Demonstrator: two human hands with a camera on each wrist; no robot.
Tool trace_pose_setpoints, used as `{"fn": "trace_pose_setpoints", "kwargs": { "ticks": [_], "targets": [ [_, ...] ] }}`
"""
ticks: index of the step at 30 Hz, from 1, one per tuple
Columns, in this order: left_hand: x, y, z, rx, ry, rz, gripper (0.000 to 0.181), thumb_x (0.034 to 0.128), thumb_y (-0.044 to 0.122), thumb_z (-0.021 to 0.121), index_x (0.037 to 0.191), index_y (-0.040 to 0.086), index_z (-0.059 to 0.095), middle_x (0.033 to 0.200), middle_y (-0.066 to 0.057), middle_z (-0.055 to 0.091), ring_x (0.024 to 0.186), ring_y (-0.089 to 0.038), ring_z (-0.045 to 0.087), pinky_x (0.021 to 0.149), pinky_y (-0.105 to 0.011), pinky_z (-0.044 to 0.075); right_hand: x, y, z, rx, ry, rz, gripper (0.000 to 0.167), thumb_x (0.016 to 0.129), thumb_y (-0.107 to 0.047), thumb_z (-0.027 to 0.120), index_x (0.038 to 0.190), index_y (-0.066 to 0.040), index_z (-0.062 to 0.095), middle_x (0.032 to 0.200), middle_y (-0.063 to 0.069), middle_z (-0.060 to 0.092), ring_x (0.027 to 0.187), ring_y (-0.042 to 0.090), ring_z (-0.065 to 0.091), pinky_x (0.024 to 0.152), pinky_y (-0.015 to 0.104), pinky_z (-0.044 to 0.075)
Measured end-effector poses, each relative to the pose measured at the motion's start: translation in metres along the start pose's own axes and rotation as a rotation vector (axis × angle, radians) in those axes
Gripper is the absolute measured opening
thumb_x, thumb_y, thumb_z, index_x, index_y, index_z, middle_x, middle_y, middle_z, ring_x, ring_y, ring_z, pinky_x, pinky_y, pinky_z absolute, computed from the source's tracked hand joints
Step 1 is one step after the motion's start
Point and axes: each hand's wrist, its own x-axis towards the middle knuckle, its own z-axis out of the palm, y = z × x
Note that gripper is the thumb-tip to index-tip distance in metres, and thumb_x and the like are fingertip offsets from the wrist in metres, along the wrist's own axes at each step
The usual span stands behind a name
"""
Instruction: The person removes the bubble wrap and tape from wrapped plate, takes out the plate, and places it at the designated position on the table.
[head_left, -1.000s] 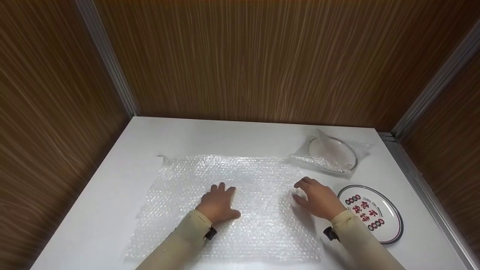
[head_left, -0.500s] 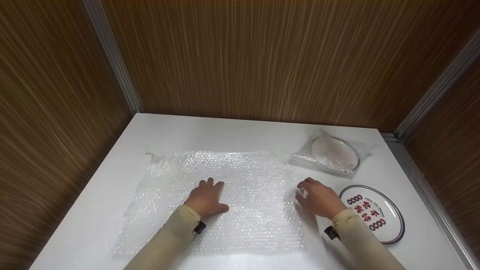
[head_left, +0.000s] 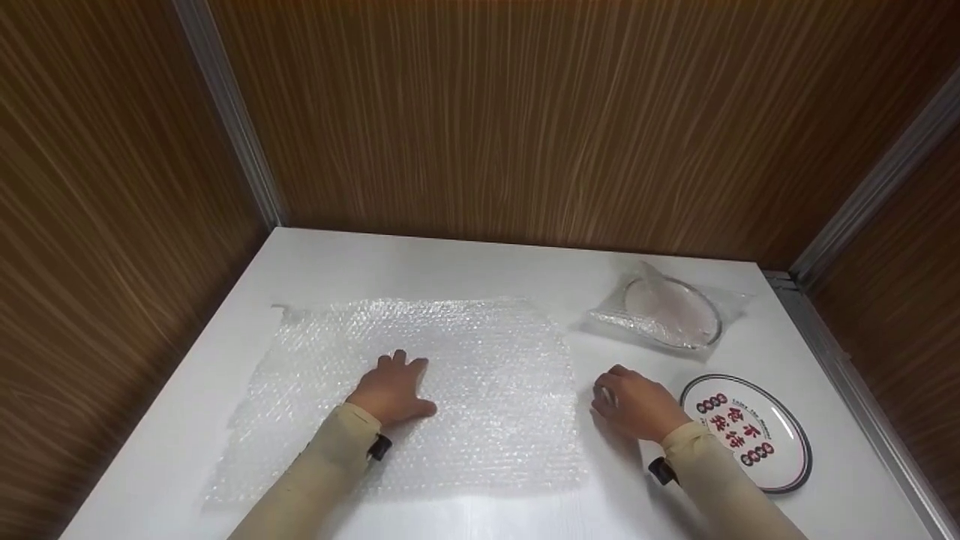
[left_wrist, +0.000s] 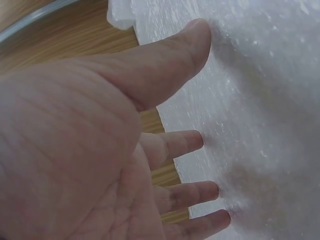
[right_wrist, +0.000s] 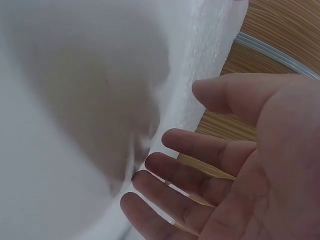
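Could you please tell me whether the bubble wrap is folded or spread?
Spread: the bubble wrap lies flat across the table beneath the left hand.

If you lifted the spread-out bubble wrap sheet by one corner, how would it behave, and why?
The bubble wrap sheet would probably droop: it looks thin, lying nearly flat on the table. It is likely light for its size, being translucent film with small bubbles.

Bubble wrap is spread on the table. To its right a plate is set, with a wrapped plate placed behind it, before the back wall.
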Motion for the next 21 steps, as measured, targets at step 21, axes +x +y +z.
{"fn": "trace_pose_setpoints", "kwargs": {
  "ticks": [21],
  "targets": [
    [0.015, -0.015, -0.011, 0.051, 0.096, 0.001, 0.058, 0.0814, 0.024, 0.086, 0.127, -0.002, 0.062, 0.110, -0.018, 0.057, 0.099, -0.035, 0.054, 0.084, -0.053, 0.052, -0.005, -0.003, 0.002, -0.017, 0.027, 0.004, 0.012, 0.086, -0.013, 0.073, 0.097, -0.007, 0.074, 0.093, 0.006, 0.065, 0.080, 0.027, 0.063, 0.063, 0.046, 0.056]
  ]
}}
